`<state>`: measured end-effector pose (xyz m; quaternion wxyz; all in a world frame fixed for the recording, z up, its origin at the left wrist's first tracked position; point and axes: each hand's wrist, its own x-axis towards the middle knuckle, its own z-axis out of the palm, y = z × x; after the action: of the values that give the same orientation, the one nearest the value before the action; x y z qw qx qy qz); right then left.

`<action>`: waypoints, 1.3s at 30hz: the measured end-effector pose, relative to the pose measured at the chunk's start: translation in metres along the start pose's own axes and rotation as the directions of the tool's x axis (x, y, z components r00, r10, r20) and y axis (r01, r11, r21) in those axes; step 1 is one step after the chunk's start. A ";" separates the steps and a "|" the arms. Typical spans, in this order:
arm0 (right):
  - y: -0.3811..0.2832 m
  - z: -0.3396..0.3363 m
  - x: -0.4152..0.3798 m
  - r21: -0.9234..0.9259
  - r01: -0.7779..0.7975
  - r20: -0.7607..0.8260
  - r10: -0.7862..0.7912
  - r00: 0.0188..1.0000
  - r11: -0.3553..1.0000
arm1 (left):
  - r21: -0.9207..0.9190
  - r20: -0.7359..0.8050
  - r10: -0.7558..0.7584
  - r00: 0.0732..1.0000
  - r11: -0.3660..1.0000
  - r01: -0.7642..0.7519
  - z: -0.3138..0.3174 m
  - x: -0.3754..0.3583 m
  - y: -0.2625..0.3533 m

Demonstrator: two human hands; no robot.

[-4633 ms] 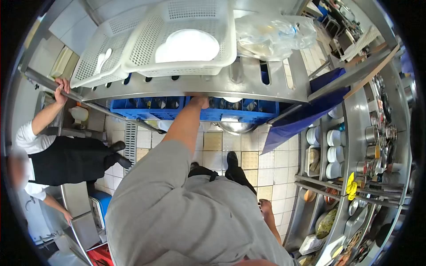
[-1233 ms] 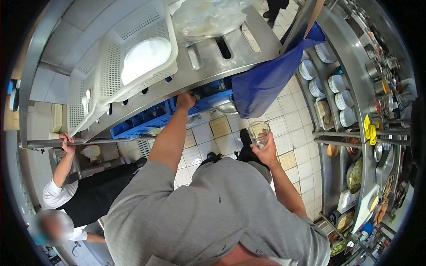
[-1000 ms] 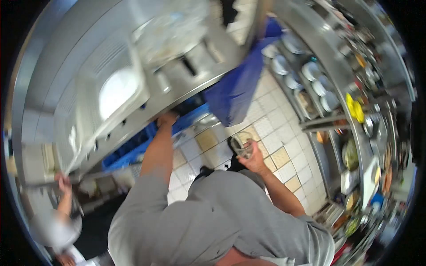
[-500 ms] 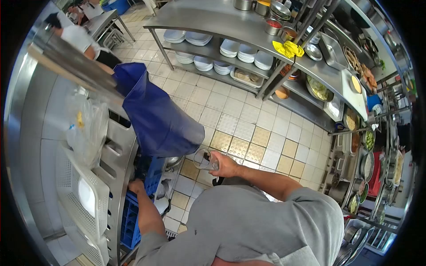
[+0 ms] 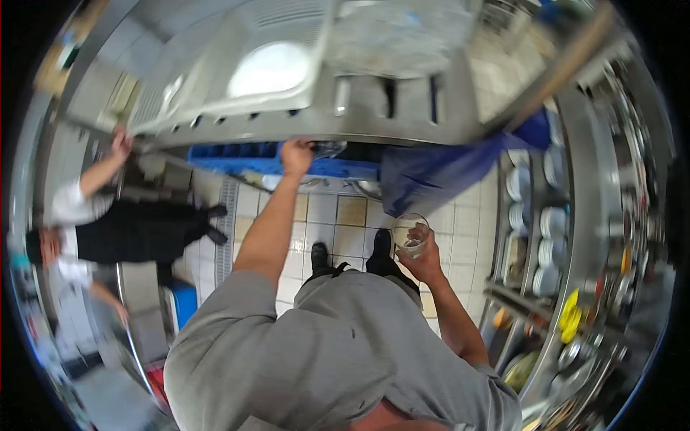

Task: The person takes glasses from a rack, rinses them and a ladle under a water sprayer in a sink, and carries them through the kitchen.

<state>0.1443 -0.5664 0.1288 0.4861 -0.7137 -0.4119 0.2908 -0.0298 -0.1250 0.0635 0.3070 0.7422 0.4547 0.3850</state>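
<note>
The right hand (image 5: 424, 260) holds a clear drinking glass (image 5: 410, 235) at about four o'clock from the picture's centre, over the tiled floor (image 5: 350, 219). Its fingers are wrapped around the lower wall and base, and the glass is roughly upright with its mouth up.

The left hand (image 5: 296, 156) reaches up to twelve o'clock, to the front edge of the blue dish rack (image 5: 237, 154) that sits under the steel desk (image 5: 402, 108). Blur keeps me from telling whether its fingers are closed on the rack edge or only resting there.

On the desk, at eleven o'clock, stands a white perforated basket (image 5: 287, 43) with a white plate (image 5: 268, 68) inside. A crumpled clear plastic bag (image 5: 402, 36) lies at one o'clock, and a blue bag (image 5: 445, 172) hangs off the desk edge at two o'clock. Shelves with stacked plates (image 5: 553, 223) run along three o'clock. Another person in a dark apron (image 5: 136, 230) stands at nine o'clock, one hand on a rail.

To handle the glass well, I judge it wise to keep the grip low and firm, steady the rack with the left hand, and guide the glass clear of the hanging bag and the desk edge, since the gap under the desk looks tight.
</note>
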 end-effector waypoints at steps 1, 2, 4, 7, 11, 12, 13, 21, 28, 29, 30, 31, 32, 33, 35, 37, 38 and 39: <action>0.000 -0.001 0.007 -0.001 0.032 0.068 -0.032 0.997 0.999 | -0.258 0.005 -0.127 0.992 0.958 0.124 -0.007 -0.014 0.021; -0.001 0.003 0.014 -0.043 0.061 0.101 -0.056 0.993 0.997 | -0.505 0.034 -0.233 0.972 0.835 0.218 -0.017 -0.024 0.039; -0.015 0.013 0.023 -0.042 0.122 0.154 -0.114 0.981 0.992 | -0.668 -0.050 -0.231 0.972 0.731 0.140 -0.036 -0.048 0.046; -0.023 0.030 0.033 -0.152 0.400 0.275 -0.350 0.895 0.904 | -0.703 -0.226 -0.127 0.966 0.708 -0.072 -0.070 -0.106 0.020; -0.022 0.086 0.025 0.188 0.251 0.421 -0.309 0.853 0.950 | -0.933 -0.065 -0.348 0.935 0.353 0.066 -0.168 -0.234 -0.004; -0.034 0.101 0.018 0.234 0.184 0.489 -0.279 0.826 0.955 | -0.845 -0.066 -0.417 0.907 0.507 0.172 -0.205 -0.279 0.021; -0.041 0.119 0.011 0.199 0.227 0.543 -0.300 0.784 0.953 | -0.816 -0.081 -0.535 0.841 0.520 0.252 -0.230 -0.325 0.014; -0.090 0.325 -0.095 0.303 0.202 0.773 -0.364 0.519 0.931 | -0.951 -0.306 -0.809 0.502 0.285 -0.120 -0.444 -0.720 0.006; -0.203 0.499 -0.210 0.258 0.186 0.871 -0.311 0.380 0.948 | -0.678 -0.574 -0.819 0.001 0.475 -0.561 -0.591 -0.860 0.034; -0.204 0.527 -0.208 0.310 0.268 0.865 -0.388 0.319 0.912 | -0.679 -0.575 -0.818 0.002 0.476 -0.559 -0.612 -0.871 0.026; -0.213 0.554 -0.209 0.310 0.266 0.865 -0.387 0.320 0.913 | -0.626 -0.609 -0.787 -0.093 0.550 -0.554 -0.633 -0.882 0.016; -0.222 0.583 -0.209 0.313 0.344 0.860 -0.418 0.292 0.885 | -0.570 -0.637 -0.748 -0.188 0.621 -0.538 -0.653 -0.893 0.006; -0.232 0.613 -0.210 0.319 0.417 0.855 -0.448 0.260 0.851 | -0.562 -0.600 -0.757 -0.257 0.628 -0.539 -0.676 -0.902 -0.004; -0.246 0.642 -0.210 0.307 0.517 0.847 -0.477 0.236 0.799 | -0.527 -0.614 -0.739 -0.278 0.646 -0.552 -0.699 -0.912 -0.012; -0.269 0.706 -0.221 0.326 0.483 0.839 -0.484 0.249 0.813 | -0.488 -0.628 -0.701 -0.338 0.693 -0.531 -0.738 -0.934 -0.022; -0.296 0.781 -0.238 0.337 0.288 0.874 -0.411 0.258 0.896 | -0.456 -0.684 -0.638 -0.354 0.753 -0.474 -0.776 -0.959 -0.026; -0.314 0.815 -0.249 0.365 0.347 0.870 -0.449 0.203 0.864 | -0.414 -0.778 -0.563 -0.278 0.792 -0.448 -0.789 -0.985 -0.038; -0.332 0.853 -0.262 0.395 0.404 0.864 -0.483 0.141 0.825 | -0.407 -0.706 -0.579 -0.407 0.803 -0.436 -0.801 -0.993 -0.036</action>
<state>-0.7813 -0.3444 0.1375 0.2350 -0.2307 -0.7954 0.5088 -1.0153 -0.9312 0.1565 0.0151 -0.1154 0.4037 0.9075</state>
